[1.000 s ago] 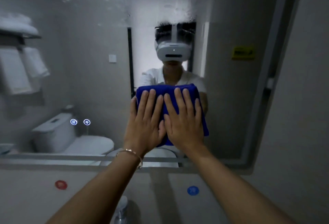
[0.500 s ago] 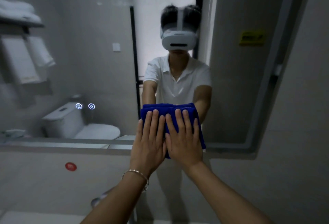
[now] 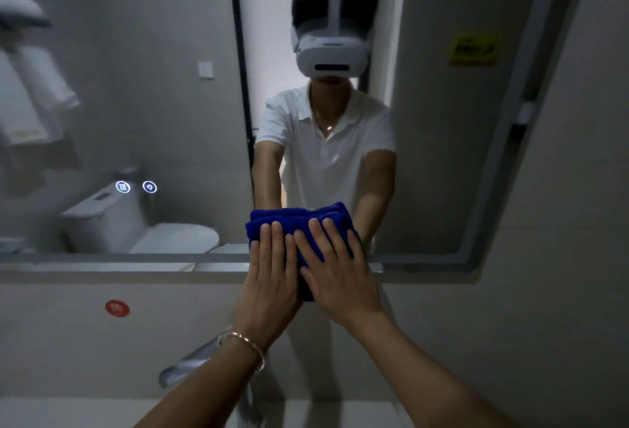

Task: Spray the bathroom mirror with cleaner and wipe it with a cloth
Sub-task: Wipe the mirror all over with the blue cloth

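**Cloth down at the mirror's bottom rim, both palms flat on it**

The mirror fills the upper part of the view. A second ago the blue cloth was pressed to the glass well above the bottom rim. Half a second ago it had dropped to just above that rim. Now it straddles the rim: its top is on the glass and its lower end hangs over onto the grey wall beneath.

Both hands have come down with it, side by side and touching as before. The left hand and the right hand lie flat on the cloth with fingers straight and spread, pressing it rather than gripping it. The heels of both palms now sit below the rim.

The slanted side frame stands well apart on the right, with a strip of bare glass between it and the cloth. To the left the glass is open for a long way, up to two lit icons.

Under the left forearm a metal tap juts out, blurred. A red sticker sits on the wall further left. A thin bracelet circles the left wrist.
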The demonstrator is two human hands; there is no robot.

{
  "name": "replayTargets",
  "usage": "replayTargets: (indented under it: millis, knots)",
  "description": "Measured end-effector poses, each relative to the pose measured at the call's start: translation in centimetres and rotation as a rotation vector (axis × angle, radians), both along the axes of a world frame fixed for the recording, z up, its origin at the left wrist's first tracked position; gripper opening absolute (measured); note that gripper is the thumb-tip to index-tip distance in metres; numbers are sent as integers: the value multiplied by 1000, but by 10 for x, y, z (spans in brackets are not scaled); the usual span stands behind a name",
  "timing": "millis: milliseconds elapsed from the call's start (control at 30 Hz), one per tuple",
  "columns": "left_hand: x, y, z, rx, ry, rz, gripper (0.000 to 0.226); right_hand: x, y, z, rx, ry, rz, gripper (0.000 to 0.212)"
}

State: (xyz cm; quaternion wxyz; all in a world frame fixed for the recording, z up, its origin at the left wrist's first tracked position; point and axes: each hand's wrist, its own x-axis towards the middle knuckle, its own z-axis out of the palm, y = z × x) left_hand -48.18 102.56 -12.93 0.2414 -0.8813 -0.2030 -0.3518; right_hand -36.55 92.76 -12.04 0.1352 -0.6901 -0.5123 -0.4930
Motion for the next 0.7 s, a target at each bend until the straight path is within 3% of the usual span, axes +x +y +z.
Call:
replayTargets:
  millis: [267, 533, 700]
  knots:
    - [44, -45, -5, 117, -44, -105, 62, 47, -59, -11, -66, 7, -38, 77]
    - [123, -125, 5, 242, 138, -210, 74, 100, -155, -15, -90, 301, -220, 118]
    - [153, -158, 13, 247, 205, -155, 96, 117, -183, -3, -50, 498, -200, 123]
